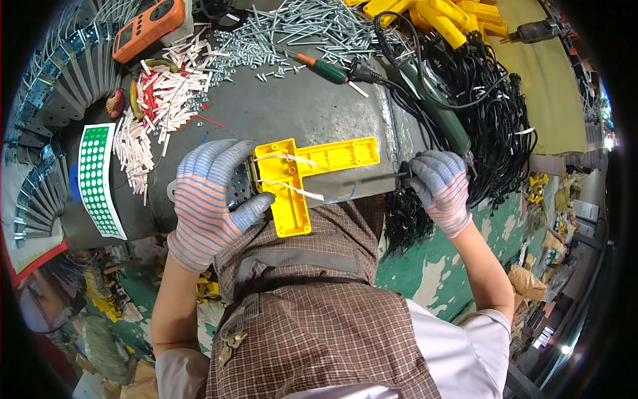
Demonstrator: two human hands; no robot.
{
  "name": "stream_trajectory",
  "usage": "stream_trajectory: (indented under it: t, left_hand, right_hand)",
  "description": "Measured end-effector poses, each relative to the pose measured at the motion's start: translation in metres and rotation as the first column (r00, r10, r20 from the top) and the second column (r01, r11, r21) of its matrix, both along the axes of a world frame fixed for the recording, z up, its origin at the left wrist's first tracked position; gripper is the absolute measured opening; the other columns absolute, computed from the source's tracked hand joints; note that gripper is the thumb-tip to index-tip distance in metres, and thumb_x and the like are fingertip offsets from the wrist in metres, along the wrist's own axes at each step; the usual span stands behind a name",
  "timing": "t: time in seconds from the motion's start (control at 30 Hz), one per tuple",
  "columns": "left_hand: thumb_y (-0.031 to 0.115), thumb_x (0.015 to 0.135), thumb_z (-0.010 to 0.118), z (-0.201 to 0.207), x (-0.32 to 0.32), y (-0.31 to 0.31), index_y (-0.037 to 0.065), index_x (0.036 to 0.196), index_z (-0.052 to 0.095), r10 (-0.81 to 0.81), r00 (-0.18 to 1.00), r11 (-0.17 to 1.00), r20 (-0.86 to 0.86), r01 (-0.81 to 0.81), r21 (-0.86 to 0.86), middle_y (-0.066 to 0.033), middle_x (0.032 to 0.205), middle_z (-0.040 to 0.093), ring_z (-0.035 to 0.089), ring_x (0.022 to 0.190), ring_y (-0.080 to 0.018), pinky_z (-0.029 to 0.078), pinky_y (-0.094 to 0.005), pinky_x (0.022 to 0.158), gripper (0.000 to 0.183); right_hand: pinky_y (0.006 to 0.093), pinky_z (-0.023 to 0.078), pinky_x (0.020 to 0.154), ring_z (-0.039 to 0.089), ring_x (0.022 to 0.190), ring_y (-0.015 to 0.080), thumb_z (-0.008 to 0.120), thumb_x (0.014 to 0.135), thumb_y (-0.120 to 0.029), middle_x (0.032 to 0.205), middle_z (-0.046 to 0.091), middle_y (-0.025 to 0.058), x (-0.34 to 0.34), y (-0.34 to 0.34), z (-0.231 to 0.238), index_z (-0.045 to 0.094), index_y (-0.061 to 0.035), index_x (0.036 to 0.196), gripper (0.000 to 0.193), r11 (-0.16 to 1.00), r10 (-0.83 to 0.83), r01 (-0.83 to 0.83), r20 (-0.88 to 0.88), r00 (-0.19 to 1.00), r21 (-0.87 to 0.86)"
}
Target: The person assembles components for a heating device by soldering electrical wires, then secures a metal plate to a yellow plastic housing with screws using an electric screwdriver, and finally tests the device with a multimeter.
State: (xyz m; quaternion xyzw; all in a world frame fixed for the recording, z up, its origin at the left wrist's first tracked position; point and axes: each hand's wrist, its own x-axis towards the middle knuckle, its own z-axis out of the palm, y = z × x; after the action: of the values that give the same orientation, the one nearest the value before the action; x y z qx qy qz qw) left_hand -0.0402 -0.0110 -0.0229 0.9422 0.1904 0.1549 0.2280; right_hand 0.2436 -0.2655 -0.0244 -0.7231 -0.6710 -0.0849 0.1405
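Observation:
My left hand (211,199), in a striped knit glove, grips a yellow T-shaped plastic part (299,174) together with a perforated metal plate (238,188) at the front edge of the grey workbench (312,113). Thin white wires cross the yellow part. My right hand (438,187), gloved the same way, is closed on the dark handle of a screwdriver (382,178) whose shaft points left toward the yellow part.
Loose screws (299,30) and white plastic plugs (159,100) cover the bench. An orange meter (147,25), a green power drill (432,110), black cables (495,113), yellow parts (438,13), metal brackets (50,100) and a green-dotted sticker sheet (98,179) lie around.

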Motion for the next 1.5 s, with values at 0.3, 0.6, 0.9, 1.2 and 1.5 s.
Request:
stream_trajectory:
  t: [0.3,0.6,0.9,1.2,1.5]
  left_hand:
    - [0.037,0.066,0.082,-0.001,-0.014,0.009,0.006,0.119,0.059,0.053,0.994,0.998,0.094,-0.051,-0.025,-0.0162,0.111,0.061,0.059,0.104,-0.0367,0.048,-0.0449,0.090,0.066]
    - [0.035,0.071,0.080,0.000,-0.016,0.012,0.005,0.121,0.058,0.014,0.998,1.000,0.059,-0.014,-0.008,-0.0169,0.113,0.060,0.059,0.103,-0.0340,0.047,-0.0417,0.090,0.062]
    - [0.044,0.069,0.078,0.026,0.005,0.020,0.007,0.130,0.051,-0.037,0.998,0.996,-0.047,0.041,0.074,-0.0157,0.120,0.055,0.052,0.111,-0.0358,0.040,-0.0469,0.097,0.077]
    - [0.011,0.083,0.068,0.042,0.046,0.010,0.004,0.106,0.066,-0.132,0.974,0.975,0.186,0.161,-0.151,-0.0143,0.095,0.066,0.065,0.085,-0.0308,0.051,-0.0374,0.081,0.024]
    - [0.012,0.069,0.071,-0.007,-0.005,-0.043,0.011,0.095,0.065,-0.058,0.980,0.987,0.193,0.027,0.160,-0.0053,0.086,0.059,0.062,0.082,-0.0228,0.044,-0.0512,0.097,0.026]
  right_hand:
    - [0.0385,0.046,0.084,0.062,0.082,0.0291,0.071,0.078,-0.016,0.086,0.066,0.0076,-0.027,0.080,0.026,0.065,-0.0091,0.101,0.025,0.995,0.079,-0.053,-0.334,0.939,0.085]
    - [0.0418,0.046,0.086,0.062,0.080,0.0276,0.060,0.080,-0.014,0.083,0.064,0.0060,-0.021,0.085,0.021,0.068,-0.0174,0.102,0.024,0.982,0.135,-0.123,0.072,0.988,-0.145]
    - [0.0449,0.044,0.093,0.062,0.085,0.0258,0.058,0.076,-0.013,0.090,0.064,0.0066,-0.027,0.084,0.017,0.067,-0.0130,0.104,0.029,0.963,0.135,-0.109,0.091,0.987,-0.245]
    - [0.0446,0.045,0.092,0.061,0.084,0.0262,0.059,0.074,-0.011,0.088,0.063,0.0062,-0.036,0.078,0.014,0.067,-0.0117,0.102,0.029,0.977,0.108,-0.081,0.127,0.986,-0.199]
    - [0.0446,0.045,0.090,0.059,0.095,0.0280,0.065,0.072,-0.009,0.104,0.064,0.0082,-0.059,0.098,0.029,0.068,-0.0102,0.105,0.033,0.999,-0.010,0.012,-0.052,0.999,0.050]
